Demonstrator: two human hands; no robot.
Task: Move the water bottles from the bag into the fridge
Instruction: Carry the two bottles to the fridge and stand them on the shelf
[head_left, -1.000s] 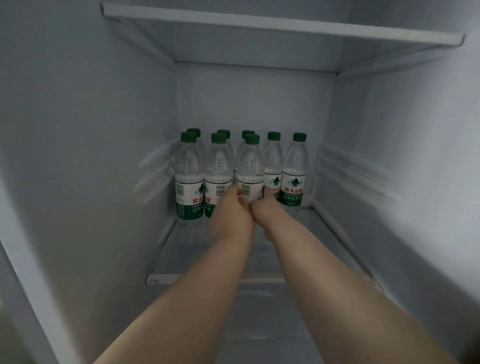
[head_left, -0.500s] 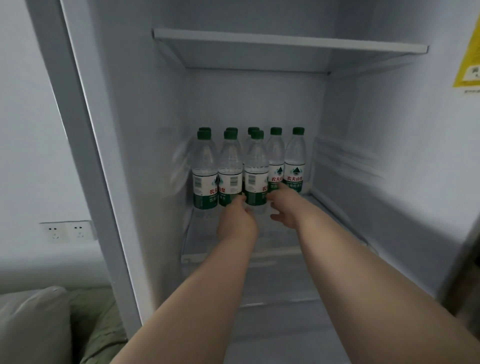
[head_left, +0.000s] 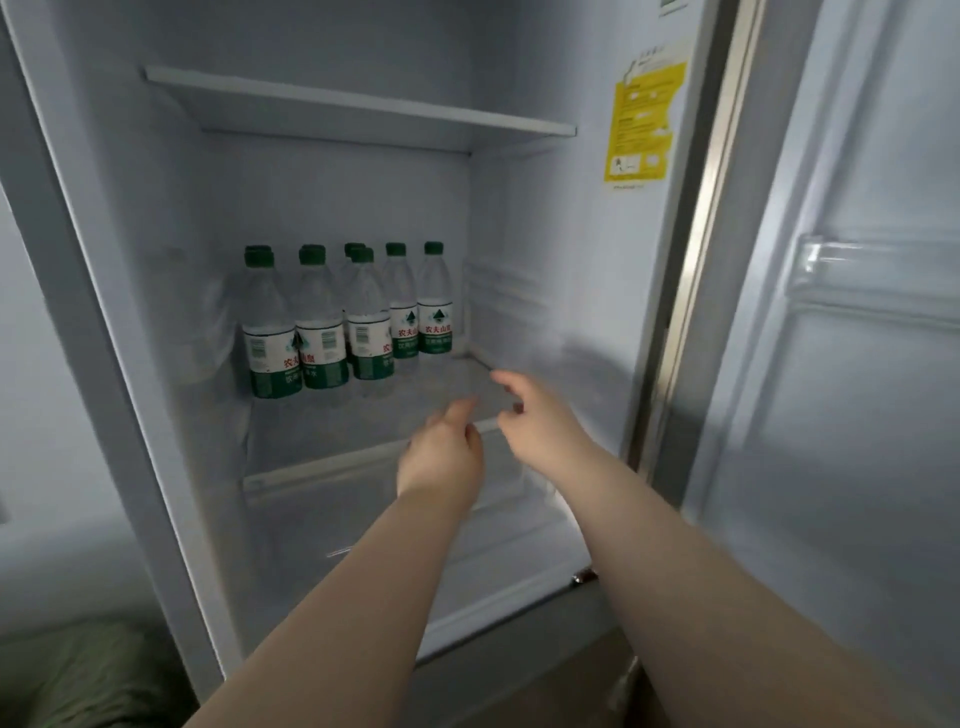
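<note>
Several clear water bottles (head_left: 322, 322) with green caps and green-white labels stand in two rows at the back left of a glass fridge shelf (head_left: 363, 426). My left hand (head_left: 441, 452) hovers in front of the shelf with loosely curled fingers and holds nothing. My right hand (head_left: 535, 410) is beside it to the right, fingers relaxed and empty, clear of the bottles. Neither hand touches a bottle. The bag is out of view.
An upper shelf (head_left: 363, 109) spans the fridge above the bottles. A yellow sticker (head_left: 641, 119) is on the right inner wall. The open door (head_left: 857, 364) with its rack stands at the right. Green fabric (head_left: 78, 670) lies at lower left.
Both hands have let go of the front bottles and drawn back and to the right, out toward the shelf's front edge. The view has pulled away from the fridge.
</note>
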